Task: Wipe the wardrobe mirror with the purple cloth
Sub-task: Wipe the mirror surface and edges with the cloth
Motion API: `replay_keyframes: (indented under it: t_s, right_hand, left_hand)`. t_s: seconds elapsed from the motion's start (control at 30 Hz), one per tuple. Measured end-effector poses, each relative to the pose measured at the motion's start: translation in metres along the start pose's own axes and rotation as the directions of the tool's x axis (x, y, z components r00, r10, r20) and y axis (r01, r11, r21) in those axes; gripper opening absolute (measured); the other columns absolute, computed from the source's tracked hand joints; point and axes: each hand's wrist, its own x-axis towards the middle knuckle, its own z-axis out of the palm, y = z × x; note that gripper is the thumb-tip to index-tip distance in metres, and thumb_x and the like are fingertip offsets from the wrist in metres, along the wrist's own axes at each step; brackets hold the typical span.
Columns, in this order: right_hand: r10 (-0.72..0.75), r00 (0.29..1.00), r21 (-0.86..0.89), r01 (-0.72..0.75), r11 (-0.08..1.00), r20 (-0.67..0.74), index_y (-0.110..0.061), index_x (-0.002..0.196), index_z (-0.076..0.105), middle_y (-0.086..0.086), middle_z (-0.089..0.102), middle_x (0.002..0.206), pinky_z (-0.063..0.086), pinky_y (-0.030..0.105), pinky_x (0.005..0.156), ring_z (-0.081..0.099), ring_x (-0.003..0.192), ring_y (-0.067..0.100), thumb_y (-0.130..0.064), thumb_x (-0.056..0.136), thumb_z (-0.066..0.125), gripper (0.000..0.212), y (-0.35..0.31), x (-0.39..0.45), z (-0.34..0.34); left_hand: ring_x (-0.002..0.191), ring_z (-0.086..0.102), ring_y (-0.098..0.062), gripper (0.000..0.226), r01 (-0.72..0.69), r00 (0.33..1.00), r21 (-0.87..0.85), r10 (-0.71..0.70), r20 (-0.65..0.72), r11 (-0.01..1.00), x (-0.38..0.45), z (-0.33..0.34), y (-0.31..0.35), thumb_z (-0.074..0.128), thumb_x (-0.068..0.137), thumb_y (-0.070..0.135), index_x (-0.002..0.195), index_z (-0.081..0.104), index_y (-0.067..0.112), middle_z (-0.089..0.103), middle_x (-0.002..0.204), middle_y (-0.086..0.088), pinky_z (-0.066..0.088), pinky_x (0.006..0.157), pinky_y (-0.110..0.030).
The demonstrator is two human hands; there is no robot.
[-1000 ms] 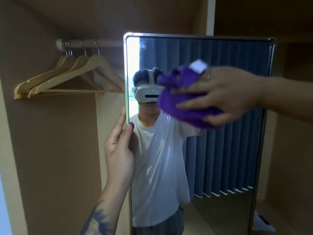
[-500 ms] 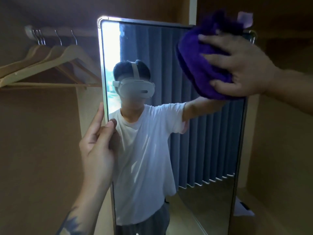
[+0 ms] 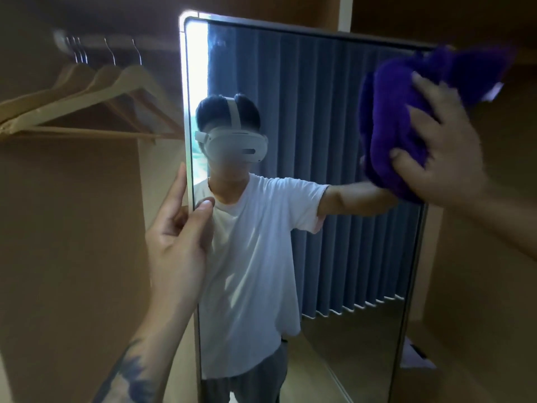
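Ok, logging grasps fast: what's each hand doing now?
Left hand: pinching the mirror edge.
Right hand: gripping the purple cloth against the mirror.

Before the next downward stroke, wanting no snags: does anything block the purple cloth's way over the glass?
Nothing visible does. The fluffy purple cloth sits at the tall framed mirror's upper right; only the left hand grips the far left edge.
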Motion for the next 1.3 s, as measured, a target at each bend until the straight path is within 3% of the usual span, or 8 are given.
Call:
replay_keyframes:
  t_s: [0.07, 0.23, 0.47, 0.53, 0.63, 0.87, 1.03, 1.3]
  right_hand:
    - [0.147, 0.985, 0.058, -0.142, 0.988, -0.090, -0.012, 0.141, 0.052, 0.017, 0.033, 0.164, 0.014, 0.051, 0.128, 0.029, 0.150, 0.040, -0.037, 0.092, 0.057, 0.056, -0.037, -0.029, 0.022]
    - [-0.664, 0.712, -0.016, 0.685, 0.729, 0.227, -0.014, 0.136, 0.055, 0.023, 0.051, 0.147, 0.037, 0.047, 0.108, 0.049, 0.130, 0.044, -0.048, 0.091, 0.053, 0.057, -0.035, 0.009, 0.009]
    - [0.069, 0.993, 0.076, -0.061, 0.995, -0.101, -0.010, 0.140, 0.055, 0.014, 0.033, 0.166, 0.018, 0.059, 0.125, 0.027, 0.153, 0.042, -0.043, 0.090, 0.059, 0.060, -0.060, 0.053, 0.012]
    - [-0.235, 0.972, 0.059, 0.235, 0.970, -0.010, -0.012, 0.138, 0.057, 0.017, 0.041, 0.161, 0.016, 0.059, 0.125, 0.031, 0.150, 0.046, -0.045, 0.088, 0.061, 0.060, -0.099, 0.032, 0.029]
    - [-0.694, 0.660, 0.061, 0.710, 0.701, 0.287, -0.023, 0.147, 0.054, 0.013, 0.049, 0.155, 0.031, 0.053, 0.117, 0.046, 0.142, 0.040, -0.053, 0.092, 0.053, 0.063, -0.125, 0.047, 0.023]
    - [-0.402, 0.915, -0.009, 0.403, 0.915, 0.028, -0.022, 0.144, 0.059, 0.009, 0.047, 0.159, 0.022, 0.058, 0.125, 0.033, 0.151, 0.040, -0.052, 0.089, 0.057, 0.063, -0.154, 0.114, 0.027]
    - [-0.769, 0.585, 0.044, 0.788, 0.614, 0.258, -0.025, 0.143, 0.058, 0.010, 0.053, 0.150, 0.039, 0.052, 0.112, 0.047, 0.139, 0.037, -0.053, 0.091, 0.054, 0.059, -0.165, 0.092, 0.027]
    - [-0.473, 0.877, -0.075, 0.479, 0.875, 0.084, -0.021, 0.143, 0.057, 0.011, 0.051, 0.152, 0.025, 0.057, 0.123, 0.037, 0.148, 0.041, -0.053, 0.087, 0.055, 0.064, -0.159, 0.132, 0.020]
  left_hand:
    - [0.077, 0.035, -0.019, 0.058, -0.002, 1.000, 0.013, 0.002, -0.009, 1.000, -0.001, 0.003, 0.001, 0.069, 0.091, 0.018, 0.140, 0.061, 0.047, 0.037, 0.069, -0.003, 0.034, 0.075, -0.034]
    - [0.073, 0.030, -0.018, 0.060, 0.019, 0.999, 0.059, -0.018, -0.030, 0.998, 0.000, 0.004, 0.004, 0.065, 0.097, 0.003, 0.141, 0.060, 0.043, 0.029, 0.067, -0.002, 0.033, 0.075, -0.032]
    - [0.068, 0.030, -0.014, 0.063, 0.023, 1.000, 0.011, -0.023, 0.001, 1.000, -0.002, 0.005, 0.005, 0.065, 0.089, 0.005, 0.142, 0.060, 0.038, 0.036, 0.061, 0.011, 0.031, 0.072, -0.029]
    - [0.075, 0.040, -0.017, 0.061, 0.037, 0.999, -0.016, -0.038, -0.006, 0.999, -0.002, 0.006, 0.007, 0.062, 0.088, 0.004, 0.139, 0.064, 0.038, 0.044, 0.064, 0.008, 0.035, 0.077, -0.026]
    - [0.079, 0.051, -0.010, 0.063, 0.053, 0.998, -0.040, -0.053, 0.016, 0.998, -0.001, 0.007, 0.009, 0.052, 0.095, -0.011, 0.139, 0.063, 0.033, 0.052, 0.064, 0.012, 0.041, 0.085, -0.026]
    - [0.082, 0.039, -0.028, 0.072, 0.048, 0.998, -0.057, -0.046, 0.037, 0.997, -0.002, 0.001, 0.008, 0.057, 0.080, -0.002, 0.136, 0.065, 0.042, 0.042, 0.074, -0.009, 0.037, 0.070, -0.026]
    - [0.068, 0.051, -0.001, 0.065, 0.015, 0.994, -0.011, -0.014, 0.112, 1.000, -0.002, 0.007, 0.009, 0.050, 0.087, -0.018, 0.146, 0.055, 0.007, 0.054, 0.066, 0.018, 0.049, 0.072, -0.015]
    - [0.086, 0.043, -0.028, 0.074, 0.049, 0.998, -0.062, -0.047, 0.035, 0.997, -0.004, 0.006, 0.007, 0.058, 0.078, -0.003, 0.141, 0.061, 0.035, 0.047, 0.063, 0.017, 0.041, 0.078, -0.024]
